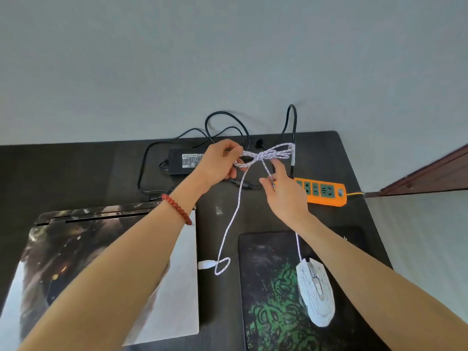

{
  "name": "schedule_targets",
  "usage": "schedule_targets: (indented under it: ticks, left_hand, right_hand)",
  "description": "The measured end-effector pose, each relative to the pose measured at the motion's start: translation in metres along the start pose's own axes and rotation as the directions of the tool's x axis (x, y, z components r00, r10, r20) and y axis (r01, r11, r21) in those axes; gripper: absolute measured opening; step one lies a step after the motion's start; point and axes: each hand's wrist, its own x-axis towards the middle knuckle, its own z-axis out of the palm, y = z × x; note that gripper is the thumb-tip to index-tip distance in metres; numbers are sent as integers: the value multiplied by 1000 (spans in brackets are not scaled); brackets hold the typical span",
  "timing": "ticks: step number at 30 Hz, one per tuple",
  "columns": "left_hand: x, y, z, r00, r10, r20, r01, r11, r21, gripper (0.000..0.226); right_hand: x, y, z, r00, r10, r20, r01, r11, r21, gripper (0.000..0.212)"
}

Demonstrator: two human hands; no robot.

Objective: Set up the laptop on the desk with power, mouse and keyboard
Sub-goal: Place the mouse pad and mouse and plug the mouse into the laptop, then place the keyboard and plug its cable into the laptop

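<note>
A closed laptop [63, 252] with a dark patterned lid lies at the left on the black desk [336, 153]. A white mouse [315, 292] sits on a black and green mouse pad [271, 287]. Its white braided cable [235, 209] is bundled in a knot [267, 155] held above the desk. My left hand [220, 160] pinches the bundle's left loops. My right hand [283, 191] pinches a strand just below the knot. The cable's USB plug [206, 264] lies beside the laptop. A black power adapter [182, 162] with its cords rests at the back.
An orange power strip [321, 190] lies at the right back of the desk, with a black cord [291, 122] rising behind it. A grey wall stands behind the desk, and a brown skirting board [430, 176] runs at the far right.
</note>
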Motion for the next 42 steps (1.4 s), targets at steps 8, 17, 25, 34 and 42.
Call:
schedule_targets:
  ticks: [8, 17, 25, 34, 42]
  left_hand:
    - [-71, -87, 29, 922, -265, 281, 87, 851, 518, 22]
    - [-84, -106, 54, 950, -278, 141, 136, 779, 612, 15]
    - [-45, -104, 31, 952, -253, -172, 299, 890, 345, 11]
    - [-119, -101, 21, 953, -157, -259, 247, 899, 362, 28]
    - [-279, -130, 1, 813, -71, -578, 294, 906, 304, 23]
  right_hand:
    - [-4, 14, -16, 982, 84, -168, -72, 995, 75, 24]
    - [-17, 27, -11, 996, 55, -67, -41, 980, 194, 27]
    - [-58, 46, 10, 976, -55, 210, 34, 994, 105, 34]
    - [-137, 26, 31, 930, -41, 365, -12, 990, 142, 36]
    - [-224, 5, 46, 880, -164, 446, 74, 974, 212, 34]
